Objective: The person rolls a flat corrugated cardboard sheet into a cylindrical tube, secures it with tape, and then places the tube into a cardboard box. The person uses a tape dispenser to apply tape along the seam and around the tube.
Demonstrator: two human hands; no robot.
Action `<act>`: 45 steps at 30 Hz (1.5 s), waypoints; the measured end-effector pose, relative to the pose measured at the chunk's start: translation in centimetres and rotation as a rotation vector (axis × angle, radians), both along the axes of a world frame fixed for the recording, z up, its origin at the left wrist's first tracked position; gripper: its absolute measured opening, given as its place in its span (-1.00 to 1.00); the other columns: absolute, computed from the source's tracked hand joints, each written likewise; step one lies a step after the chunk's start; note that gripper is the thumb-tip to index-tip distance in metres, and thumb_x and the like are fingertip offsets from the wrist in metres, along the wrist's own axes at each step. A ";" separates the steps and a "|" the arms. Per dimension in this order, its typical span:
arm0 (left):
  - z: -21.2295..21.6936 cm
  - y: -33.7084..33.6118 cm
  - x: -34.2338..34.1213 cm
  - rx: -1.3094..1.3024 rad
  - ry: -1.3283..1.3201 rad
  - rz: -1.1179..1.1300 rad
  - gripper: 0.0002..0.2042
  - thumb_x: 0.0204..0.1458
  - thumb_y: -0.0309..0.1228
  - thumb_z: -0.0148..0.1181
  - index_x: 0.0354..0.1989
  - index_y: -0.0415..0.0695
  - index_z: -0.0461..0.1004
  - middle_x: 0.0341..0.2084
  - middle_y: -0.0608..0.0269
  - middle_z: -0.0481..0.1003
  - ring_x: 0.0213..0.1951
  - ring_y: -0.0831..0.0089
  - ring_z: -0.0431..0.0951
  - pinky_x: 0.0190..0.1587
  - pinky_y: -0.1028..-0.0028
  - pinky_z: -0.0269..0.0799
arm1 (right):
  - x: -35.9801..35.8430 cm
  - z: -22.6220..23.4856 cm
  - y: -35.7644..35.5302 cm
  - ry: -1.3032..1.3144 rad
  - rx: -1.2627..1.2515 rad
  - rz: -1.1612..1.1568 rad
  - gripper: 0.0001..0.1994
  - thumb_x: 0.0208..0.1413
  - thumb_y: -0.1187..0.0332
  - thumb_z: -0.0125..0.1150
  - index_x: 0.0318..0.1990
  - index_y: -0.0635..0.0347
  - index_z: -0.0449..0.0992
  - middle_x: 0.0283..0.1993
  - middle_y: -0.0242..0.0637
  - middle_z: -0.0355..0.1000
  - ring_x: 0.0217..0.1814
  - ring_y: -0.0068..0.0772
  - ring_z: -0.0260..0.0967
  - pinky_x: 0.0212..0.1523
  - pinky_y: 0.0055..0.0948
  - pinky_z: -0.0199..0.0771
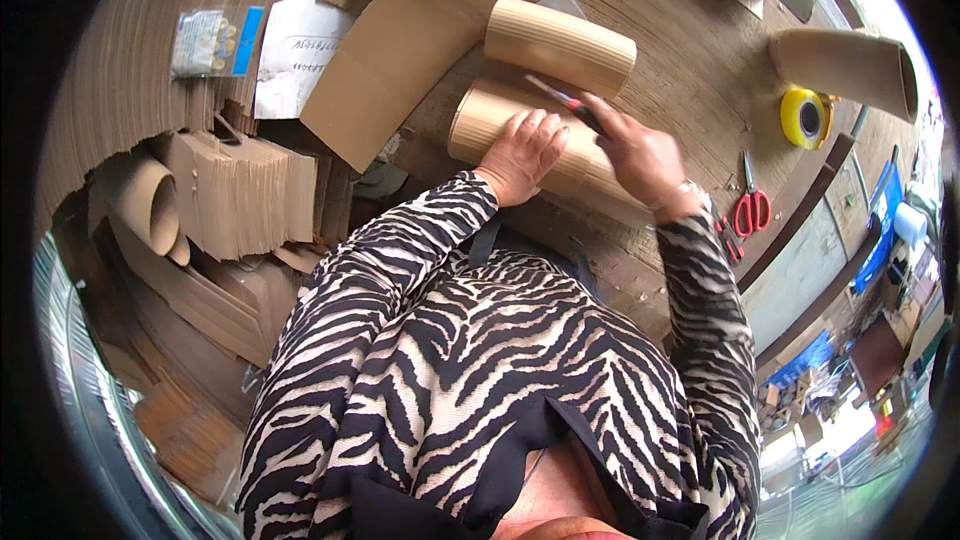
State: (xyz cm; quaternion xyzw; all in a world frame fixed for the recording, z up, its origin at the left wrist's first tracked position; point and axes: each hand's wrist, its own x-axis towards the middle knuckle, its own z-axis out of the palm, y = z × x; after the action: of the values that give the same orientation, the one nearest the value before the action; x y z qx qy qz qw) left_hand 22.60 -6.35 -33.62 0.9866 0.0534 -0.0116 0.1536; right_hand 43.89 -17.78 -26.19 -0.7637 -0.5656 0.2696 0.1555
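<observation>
A tan, ribbed cardboard roll (482, 122) lies on the wooden table in front of me. My left hand (522, 157) presses on its upper side, fingers bent over the curve. Just above the same roll, my right hand (645, 162) grips a knife (550, 92) by its dark and red handle; its blade points up and left. Whether the blade touches the roll, I cannot tell. A second ribbed roll (560, 45) lies right behind the first. To the right of my right hand are red-handled scissors (751, 210) and another red-handled tool (730, 240), partly hidden by my sleeve.
Stacks of flat cardboard (130, 90) fill the left side, with a small plastic packet (217, 43) on top. A cardboard sheet (400, 60) and a white paper (298, 55) lie beside them. At right are yellow tape (803, 118) and a curved cardboard piece (840, 65).
</observation>
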 end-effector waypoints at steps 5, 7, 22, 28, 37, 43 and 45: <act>0.2 -0.7 -0.3 0.046 0.024 0.006 -0.20 -0.18 -0.15 0.37 0.30 -0.21 0.29 0.26 -0.13 0.25 0.29 -0.10 0.23 0.36 -0.04 0.07 | -2.2 -4.3 7.1 -0.199 -0.233 0.259 -0.38 0.21 0.31 0.07 0.45 -0.36 0.21 -0.26 -0.20 0.61 -0.23 -0.15 0.63 -0.28 -0.17 0.63; 0.0 -1.0 -0.8 0.054 0.018 0.010 -0.22 -0.15 -0.15 0.35 0.31 -0.18 0.29 0.26 -0.12 0.26 0.29 -0.11 0.23 0.35 -0.06 0.07 | -2.9 -5.5 8.4 -0.215 -0.218 0.321 -0.40 0.23 0.29 0.05 0.44 -0.35 0.22 -0.25 -0.20 0.62 -0.21 -0.16 0.63 -0.26 -0.18 0.63; -0.2 -1.2 -1.5 0.073 0.095 0.004 -0.12 -0.16 -0.10 0.36 0.39 -0.17 0.19 0.30 -0.06 0.22 0.36 0.00 0.16 0.41 0.00 0.01 | -1.1 -5.0 7.5 -0.238 -0.484 0.476 -0.53 0.39 0.23 -0.09 0.43 -0.34 0.26 -0.15 -0.17 0.62 -0.11 -0.16 0.63 -0.15 -0.25 0.61; -0.7 -1.7 -1.0 0.048 -0.021 0.032 -0.14 -0.25 -0.21 0.42 0.32 -0.18 0.24 0.28 -0.01 0.25 0.33 0.02 0.22 0.42 0.04 0.03 | 4.6 -1.3 -3.3 -0.343 -0.702 0.441 -0.35 0.30 0.38 -0.03 0.50 -0.45 0.05 -0.20 -0.18 0.59 -0.19 -0.17 0.62 -0.22 -0.17 0.61; -1.1 -1.9 -1.3 0.041 -0.065 0.030 -0.22 -0.19 -0.26 0.33 0.30 -0.20 0.25 0.28 -0.02 0.24 0.34 0.02 0.21 0.41 0.03 0.05 | 9.9 -7.1 -7.8 -0.232 -0.565 0.296 -0.50 0.26 0.23 0.12 0.35 -0.42 0.35 0.07 -0.18 0.50 0.15 0.00 0.47 0.11 -0.13 0.52; -1.6 -2.1 -2.1 0.039 -0.045 0.015 -0.24 -0.15 -0.28 0.28 0.33 -0.19 0.24 0.32 -0.05 0.21 0.38 -0.01 0.15 0.42 0.00 -0.02 | 12.7 -8.6 4.5 0.804 -0.048 -0.500 -0.05 0.08 -0.02 0.43 0.50 0.19 0.05 0.52 0.09 0.06 0.53 -0.06 0.09 0.46 -0.22 0.15; -1.2 -1.9 -1.6 0.039 -0.034 -0.014 -0.23 -0.15 -0.27 0.28 0.33 -0.18 0.24 0.33 -0.06 0.20 0.38 -0.01 0.15 0.42 0.01 -0.02 | 12.7 -10.1 6.4 0.651 -0.209 -0.353 -0.01 -0.06 -0.07 0.52 0.46 0.13 0.15 0.50 0.16 0.08 0.52 0.05 0.10 0.45 -0.15 0.18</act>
State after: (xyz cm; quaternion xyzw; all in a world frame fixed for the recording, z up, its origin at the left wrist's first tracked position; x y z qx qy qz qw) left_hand 20.96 -8.25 -34.81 0.9898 0.0441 0.0049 0.1353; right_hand 56.55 -11.42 -36.31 -0.7355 -0.3159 0.5232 0.2925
